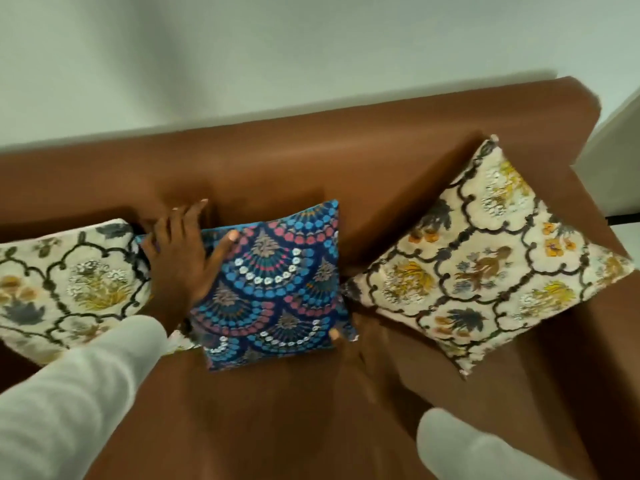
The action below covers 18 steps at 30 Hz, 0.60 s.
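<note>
A blue cushion (277, 282) with pink and white fan patterns stands in the middle of a brown sofa (311, 157), leaning towards the backrest. My left hand (180, 258) holds its upper left corner, thumb on the front face and fingers reaching over the top edge behind it. My right hand (356, 358) is blurred against the brown seat. It grips the cushion's lower right corner with the thumb on the front. Both arms wear pale sleeves.
A cream floral cushion (69, 282) lies at the left, touching the blue one. A second cream floral cushion (485, 258) leans in the sofa's right corner against the armrest. A pale wall (277, 46) rises behind the sofa.
</note>
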Motion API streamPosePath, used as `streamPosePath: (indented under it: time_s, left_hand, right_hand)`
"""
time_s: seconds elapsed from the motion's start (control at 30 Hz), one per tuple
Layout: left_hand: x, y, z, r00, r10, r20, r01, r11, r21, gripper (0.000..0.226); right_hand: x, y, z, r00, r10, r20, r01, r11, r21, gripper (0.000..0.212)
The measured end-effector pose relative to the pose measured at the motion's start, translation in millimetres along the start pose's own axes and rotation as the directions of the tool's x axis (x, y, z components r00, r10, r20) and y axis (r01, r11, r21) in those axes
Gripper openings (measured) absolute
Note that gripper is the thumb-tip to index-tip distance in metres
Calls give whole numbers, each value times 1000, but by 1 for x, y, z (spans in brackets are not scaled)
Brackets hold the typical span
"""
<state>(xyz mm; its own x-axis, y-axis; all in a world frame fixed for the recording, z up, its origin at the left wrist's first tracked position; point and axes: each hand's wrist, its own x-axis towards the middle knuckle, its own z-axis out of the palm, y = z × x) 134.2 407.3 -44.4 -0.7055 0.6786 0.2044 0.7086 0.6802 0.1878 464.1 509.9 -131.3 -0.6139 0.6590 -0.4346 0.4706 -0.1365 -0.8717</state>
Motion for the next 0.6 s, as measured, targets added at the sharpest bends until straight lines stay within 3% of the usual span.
streamPosePath:
  time_s: [0.1,0.17,0.2,0.27,0.3,0.37,0.47,0.53,0.6]
  left_hand:
    - [-9,-56,1,986,5,165,-9,1000,24,89]
    - [-20,-79,6,970,-6,244,3,1000,12,91]
    - [-21,-89,7,967,-7,253,3,1000,14,88]
    - [-18,-102,6,976,-5,220,5,1000,3,82]
    - [-20,-107,4,982,-18,187,22,1000,-22,81]
    - [-34,-126,2,989,-78,127,90,992,-90,81]
    - [-63,-137,12,978,-177,107,196,958,-210,90]
    - [-64,-138,20,953,-268,140,302,855,-422,98]
    - [-68,-144,31,970,-219,109,243,814,-528,98]
  right_hand:
    - [23,-3,46,996,14,-85,5,976,217,68]
    - [34,0,66,994,60,-89,-39,973,228,68]
    - [42,0,77,989,61,-132,-32,977,212,79]
    - [53,-2,100,974,56,-218,-34,994,105,108]
    - [54,-6,105,966,51,-253,-46,999,24,113]
    - [53,-15,108,924,-18,-382,-68,975,-210,101]
    - [54,-33,86,790,-228,-569,-63,893,-445,65]
    - [63,-51,75,758,-286,-586,-74,855,-513,65]
    - [66,-60,78,746,-267,-610,-137,835,-533,86]
